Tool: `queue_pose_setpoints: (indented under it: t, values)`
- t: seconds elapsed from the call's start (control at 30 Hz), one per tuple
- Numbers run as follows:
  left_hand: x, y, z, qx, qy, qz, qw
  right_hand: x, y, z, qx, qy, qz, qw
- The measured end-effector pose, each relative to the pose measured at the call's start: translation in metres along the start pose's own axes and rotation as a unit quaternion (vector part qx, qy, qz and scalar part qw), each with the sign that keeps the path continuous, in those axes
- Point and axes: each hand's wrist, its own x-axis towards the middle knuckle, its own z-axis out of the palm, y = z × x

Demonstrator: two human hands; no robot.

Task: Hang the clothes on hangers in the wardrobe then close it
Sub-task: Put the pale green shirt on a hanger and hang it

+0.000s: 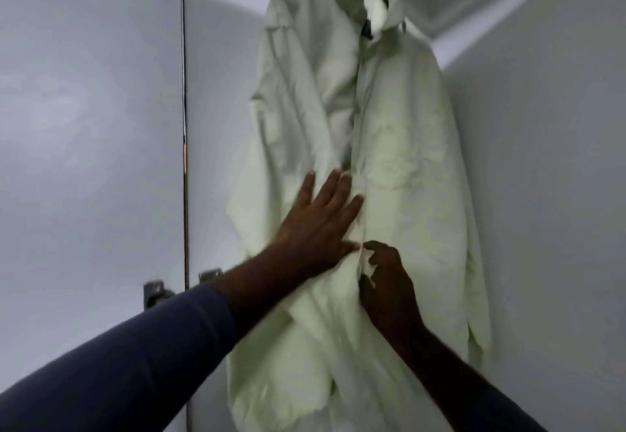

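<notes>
Left sleeve, navy, comes in from bottom left. Right sleeve, dark, is only just visible at the bottom right edge.

Left hand lies flat on the shirt. Fingers are straight and spread, palm pressing the cloth on the left front panel, nothing gripped.

Right hand is just below and right of it, thumbs nearly touching. Fingers are curled, with forefinger and thumb pinching the shirt's front edge at the centre opening (frame is blurry, but the strip of cloth reads as caught between them).

The shirt is pale green, long, collared and creased. It hangs upright with its front toward the camera and the opening running down the middle. The lower part bunches around both hands, and the hem runs out of frame at the bottom.

At the collar a green hanger shows through the neck opening. Its hook goes out of frame at the top, so I cannot tell what it hangs on.

Behind and to the left are white wardrobe doors, shut, with a dark vertical gap between them. Two small metal handles sit either side of that gap at about wrist level.

The shirt hangs against a white panel to the right of the gap, and whether that panel is a door face or the wardrobe's inside cannot be told. White moulding slants across the top right corner.
</notes>
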Motion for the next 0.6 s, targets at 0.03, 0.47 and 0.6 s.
queue_pose_setpoints:
  t: [0.03, 0.47, 0.6]
  values:
    - [-0.002, -0.009, 0.009, 0.018, -0.005, 0.000, 1.000, 0.010, -0.003, 0.003, -0.008, -0.011, -0.027, 1.000]
    - [-0.014, -0.089, 0.026, -0.004, 0.079, -0.082, 0.994, 0.037, -0.028, 0.026, -0.220, -0.112, -0.089, 0.965]
    - [0.000, -0.080, -0.013, -0.030, 0.159, -0.130, 0.978, 0.055, -0.043, 0.004, -0.253, -0.180, -0.075, 0.948]
